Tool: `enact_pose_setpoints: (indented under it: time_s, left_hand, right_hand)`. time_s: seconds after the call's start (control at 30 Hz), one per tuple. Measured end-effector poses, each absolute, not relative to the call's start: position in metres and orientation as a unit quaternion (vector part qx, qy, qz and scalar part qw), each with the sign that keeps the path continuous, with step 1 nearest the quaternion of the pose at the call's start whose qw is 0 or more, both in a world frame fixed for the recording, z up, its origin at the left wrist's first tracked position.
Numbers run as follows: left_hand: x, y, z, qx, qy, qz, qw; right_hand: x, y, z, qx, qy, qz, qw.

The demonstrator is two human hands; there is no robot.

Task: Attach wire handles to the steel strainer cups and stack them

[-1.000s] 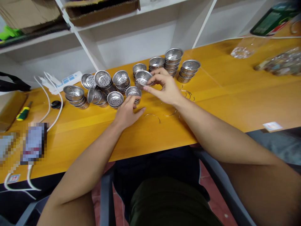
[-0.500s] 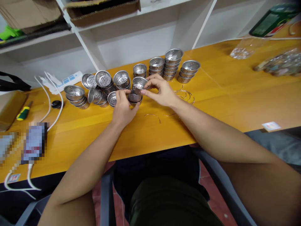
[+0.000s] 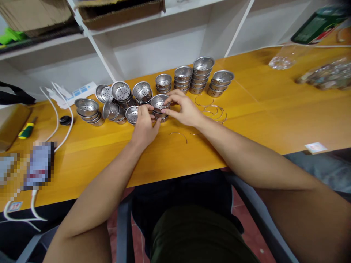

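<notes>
A small perforated metal cup sits atop other cups in a short stack at the middle of the table. My right hand pinches the upper cup by its right rim, thumb outside and fingers over the edge. Around the stack's left side curl the fingers of my left hand, thumb low at the front, steadying it; the fingertips are partly hidden. Just left of that hand stands another perforated cup. Thin curved wires lie in front and to the right of my right hand.
More cup stacks stand behind, such as a tall stack and a left stack. A power strip, white cables and a screwdriver lie left. A plastic bottle lies right. White shelving borders the back.
My right hand has moved slightly left and down, lowering its cup onto the stack. My left hand stays at the stack's left side.
</notes>
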State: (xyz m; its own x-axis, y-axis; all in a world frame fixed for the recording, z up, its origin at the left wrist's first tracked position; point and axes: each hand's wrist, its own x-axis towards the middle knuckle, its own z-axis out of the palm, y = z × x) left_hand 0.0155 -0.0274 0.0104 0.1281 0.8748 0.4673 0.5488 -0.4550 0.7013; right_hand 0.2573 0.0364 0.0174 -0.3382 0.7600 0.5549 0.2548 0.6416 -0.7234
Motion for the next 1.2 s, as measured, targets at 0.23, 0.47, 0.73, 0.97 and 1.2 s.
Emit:
enact_pose_setpoints:
  time_s: [0.23,0.47,0.73,0.97,1.2]
  left_hand:
    - [0.018,-0.028,0.01,0.724,0.492,0.446,0.188]
    - [0.023,-0.046,0.034,0.81,0.421,0.392,0.116]
    - [0.028,-0.052,0.038,0.887,0.32,0.251,0.218]
    - [0.025,-0.052,0.04,0.884,0.312,0.24,0.252]
    - [0.024,-0.047,0.032,0.88,0.322,0.228,0.266]
  right_hand:
    - [0.254,0.041,0.008,-0.322,-0.783,0.265,0.461]
    - [0.255,0.046,-0.001,-0.306,-0.793,0.272,0.451]
    - [0.243,0.047,-0.005,-0.299,-0.8,0.262,0.449]
    - [0.288,0.07,0.006,-0.391,-0.757,0.233,0.468]
    - [0.27,0.13,0.004,-0.442,-0.809,0.181,0.342]
